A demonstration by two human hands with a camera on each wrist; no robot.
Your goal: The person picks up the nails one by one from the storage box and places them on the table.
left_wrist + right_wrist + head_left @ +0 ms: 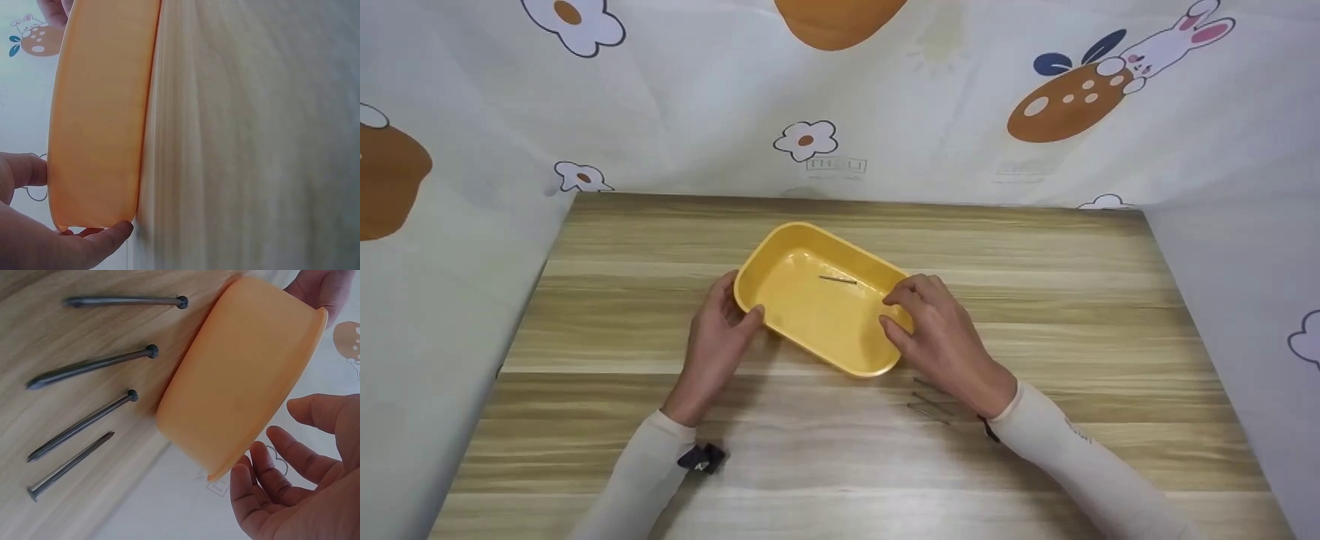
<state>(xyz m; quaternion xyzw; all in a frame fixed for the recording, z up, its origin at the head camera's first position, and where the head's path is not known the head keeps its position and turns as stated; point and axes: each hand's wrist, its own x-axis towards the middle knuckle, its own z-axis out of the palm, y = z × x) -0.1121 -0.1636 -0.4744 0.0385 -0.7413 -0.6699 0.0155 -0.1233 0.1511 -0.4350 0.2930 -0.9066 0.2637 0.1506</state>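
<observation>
A yellow plastic tray (752, 271) sits slantwise in the middle of a wooden table (1080, 315). One thin nail (838, 280) lies inside it. My left hand (740, 298) grips the tray's left end, thumb on the rim; the left wrist view shows the thumb and a finger (25, 169) round the tray (101, 112). My right hand (894, 311) hovers at the tray's right end with relaxed fingers. In the right wrist view this hand (281, 422) stays just off the rim of the tray (242, 371). Several dark nails (90, 365) lie on the wood beside the tray.
The loose nails (930, 401) lie near my right wrist, toward the table's front. A small dark clip (701, 457) sits at my left sleeve. A cartoon-print cloth (885, 112) walls the table at the back and both sides.
</observation>
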